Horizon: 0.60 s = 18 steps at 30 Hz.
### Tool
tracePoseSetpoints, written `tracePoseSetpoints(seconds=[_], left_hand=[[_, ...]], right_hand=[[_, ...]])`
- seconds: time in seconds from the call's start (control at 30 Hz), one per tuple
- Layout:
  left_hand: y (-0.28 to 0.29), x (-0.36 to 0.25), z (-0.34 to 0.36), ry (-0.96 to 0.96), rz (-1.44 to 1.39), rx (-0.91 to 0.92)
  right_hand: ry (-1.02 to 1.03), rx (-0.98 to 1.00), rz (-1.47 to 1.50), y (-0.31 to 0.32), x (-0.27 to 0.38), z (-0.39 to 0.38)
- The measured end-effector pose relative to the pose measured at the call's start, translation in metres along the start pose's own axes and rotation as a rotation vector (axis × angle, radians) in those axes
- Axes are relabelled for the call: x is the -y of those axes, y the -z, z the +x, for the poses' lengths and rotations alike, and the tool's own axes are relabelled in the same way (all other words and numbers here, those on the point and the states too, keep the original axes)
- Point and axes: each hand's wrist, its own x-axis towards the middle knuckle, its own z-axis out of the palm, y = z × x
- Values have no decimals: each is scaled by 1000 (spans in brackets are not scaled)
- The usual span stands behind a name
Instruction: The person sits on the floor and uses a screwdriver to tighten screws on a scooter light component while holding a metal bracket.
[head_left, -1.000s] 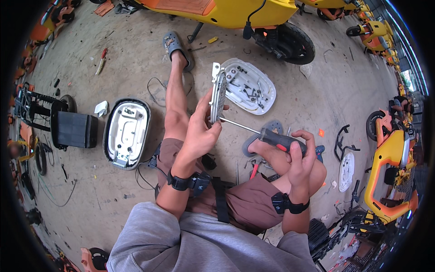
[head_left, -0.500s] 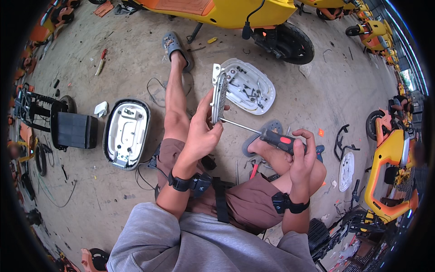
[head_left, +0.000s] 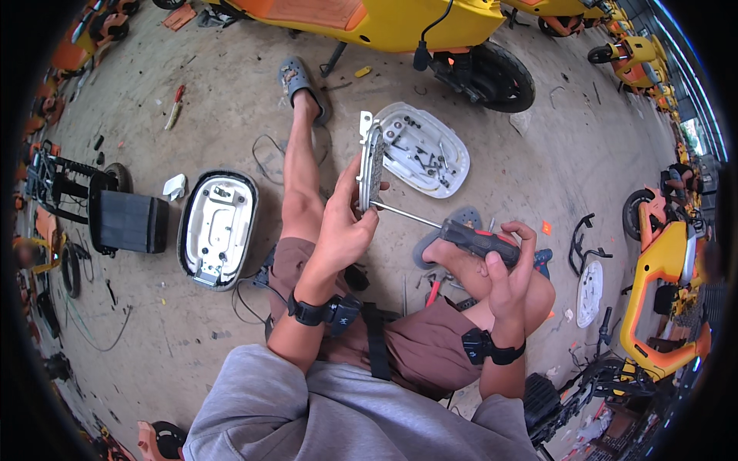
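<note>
My left hand (head_left: 347,223) is closed around a flat grey-and-white part (head_left: 370,165), held on edge, with a small white bracket at its top. Its broad face is turned away, so I cannot tell its kind. In my right hand (head_left: 509,280) is a screwdriver (head_left: 480,239) with a black-and-red handle. The thumb and fingers grip the handle's rear end, and the shaft runs left to the part's lower edge. The tip is at or against that edge; the exact contact is too small to make out. Beyond the part lies a white tray-like cover (head_left: 442,154) holding loose screws and small hardware.
A white shell with a black rim (head_left: 219,229) lies on the floor at left, near a black box (head_left: 131,221). A yellow scooter (head_left: 415,23) stands ahead. Tools with red handles (head_left: 434,289) lie between my legs. At right are a white panel (head_left: 590,293) and a yellow frame (head_left: 646,307).
My right thumb has moved lower on the screwdriver handle, and the fingers have shifted around it. The left hand and the part stay nearly still.
</note>
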Motion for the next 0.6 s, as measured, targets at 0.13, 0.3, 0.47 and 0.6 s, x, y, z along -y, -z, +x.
tracePoseSetpoints(seconds=[0.13,0.3,0.47,0.6], left_hand=[[-1,-6,2,31,40,16],[0,12,-5,91,-42,20],[-3,12,-3,77,-57,-3],[-2,11,-4,106,-74,19]], right_hand=[[90,-94,-43,-11,-3,1],[-106,17,75,-1,8,1],[51,-88,-67,-11,0,4],[105,8,-101,-2,4,0]])
